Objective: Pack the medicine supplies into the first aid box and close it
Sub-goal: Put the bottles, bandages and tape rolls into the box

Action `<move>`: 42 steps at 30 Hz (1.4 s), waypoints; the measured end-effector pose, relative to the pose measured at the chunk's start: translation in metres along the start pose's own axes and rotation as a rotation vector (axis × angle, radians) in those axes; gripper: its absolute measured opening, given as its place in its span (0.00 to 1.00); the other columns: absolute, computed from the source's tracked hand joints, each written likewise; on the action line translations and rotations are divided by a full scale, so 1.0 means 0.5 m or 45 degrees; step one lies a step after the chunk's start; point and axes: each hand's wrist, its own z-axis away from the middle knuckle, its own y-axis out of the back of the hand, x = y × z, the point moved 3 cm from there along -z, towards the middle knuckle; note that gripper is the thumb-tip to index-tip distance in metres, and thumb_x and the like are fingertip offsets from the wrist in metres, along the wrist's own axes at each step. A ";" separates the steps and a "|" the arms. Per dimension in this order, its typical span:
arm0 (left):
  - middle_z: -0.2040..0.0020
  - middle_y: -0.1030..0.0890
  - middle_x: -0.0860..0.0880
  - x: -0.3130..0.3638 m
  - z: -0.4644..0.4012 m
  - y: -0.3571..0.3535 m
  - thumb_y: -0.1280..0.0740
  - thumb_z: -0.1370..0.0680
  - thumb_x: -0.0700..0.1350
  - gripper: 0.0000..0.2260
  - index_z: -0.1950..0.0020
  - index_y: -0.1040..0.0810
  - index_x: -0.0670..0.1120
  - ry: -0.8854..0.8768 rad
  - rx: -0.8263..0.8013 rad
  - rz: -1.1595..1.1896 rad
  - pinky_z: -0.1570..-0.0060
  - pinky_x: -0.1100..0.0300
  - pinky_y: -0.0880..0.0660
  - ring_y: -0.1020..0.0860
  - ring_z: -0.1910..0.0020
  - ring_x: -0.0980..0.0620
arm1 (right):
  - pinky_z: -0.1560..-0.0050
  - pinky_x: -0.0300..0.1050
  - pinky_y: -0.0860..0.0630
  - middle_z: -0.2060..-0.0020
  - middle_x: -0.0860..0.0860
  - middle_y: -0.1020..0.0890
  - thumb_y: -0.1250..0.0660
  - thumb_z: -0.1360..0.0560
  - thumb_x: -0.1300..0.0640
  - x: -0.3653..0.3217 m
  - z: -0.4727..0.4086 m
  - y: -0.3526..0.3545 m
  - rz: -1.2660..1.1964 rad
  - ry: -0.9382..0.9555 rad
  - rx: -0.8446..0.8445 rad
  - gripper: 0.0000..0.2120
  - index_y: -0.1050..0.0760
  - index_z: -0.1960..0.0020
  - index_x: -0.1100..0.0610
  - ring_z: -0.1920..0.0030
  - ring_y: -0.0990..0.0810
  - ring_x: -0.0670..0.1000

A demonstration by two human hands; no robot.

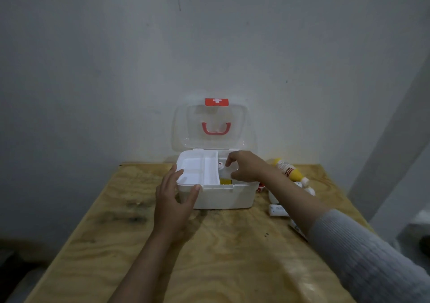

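Note:
A white first aid box stands at the far middle of the wooden table, its clear lid with a red handle and red latch raised upright. A white inner tray sits shifted over the box's left half. My left hand grips the tray's front left corner. Over the open right half, my right hand reaches in with its fingers curled; whether it holds anything is hidden. Inside the box I see a yellow item and a small white item. A yellow bottle lies to the right.
Several white tubes and small containers lie on the table right of the box, partly under my right forearm. The wooden table ends at a grey wall behind the box. A pale pillar rises at the right.

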 end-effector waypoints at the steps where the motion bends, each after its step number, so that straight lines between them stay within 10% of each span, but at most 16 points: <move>1: 0.27 0.35 0.55 0.000 0.000 0.001 0.30 0.29 0.56 0.26 0.33 0.33 0.58 0.002 0.000 -0.003 0.38 0.47 0.28 0.35 0.30 0.51 | 0.48 0.46 0.26 0.42 0.55 0.23 0.31 0.32 0.61 0.000 -0.003 -0.004 -0.004 -0.012 0.039 0.18 0.25 0.43 0.56 0.46 0.25 0.54; 8: 0.27 0.34 0.55 0.004 0.002 0.000 0.32 0.29 0.59 0.26 0.33 0.32 0.58 -0.003 -0.004 0.006 0.39 0.51 0.30 0.35 0.31 0.53 | 0.59 0.43 0.30 0.53 0.55 0.20 0.27 0.32 0.56 0.007 -0.007 -0.015 -0.082 -0.063 0.198 0.14 0.25 0.49 0.58 0.56 0.25 0.52; 17: 0.27 0.34 0.54 0.007 0.002 0.001 0.34 0.31 0.61 0.27 0.33 0.31 0.56 -0.005 0.000 -0.009 0.39 0.52 0.30 0.35 0.31 0.52 | 0.48 0.48 0.21 0.49 0.53 0.17 0.30 0.32 0.63 0.004 -0.008 -0.017 -0.186 0.053 0.115 0.17 0.25 0.43 0.57 0.53 0.21 0.50; 24: 0.27 0.34 0.55 0.000 0.002 0.002 0.31 0.28 0.56 0.23 0.34 0.31 0.57 -0.050 0.001 0.015 0.39 0.54 0.31 0.35 0.30 0.52 | 0.62 0.25 0.26 0.52 0.52 0.17 0.30 0.31 0.66 0.042 0.050 0.059 -0.513 0.088 0.455 0.11 0.21 0.50 0.58 0.54 0.19 0.49; 42: 0.27 0.34 0.53 -0.003 0.002 -0.004 0.30 0.27 0.52 0.23 0.33 0.30 0.53 -0.077 0.027 0.030 0.38 0.53 0.32 0.36 0.30 0.52 | 0.52 0.47 0.22 0.43 0.52 0.23 0.27 0.33 0.64 0.335 0.243 0.024 -0.155 -0.424 0.283 0.16 0.21 0.48 0.52 0.55 0.21 0.52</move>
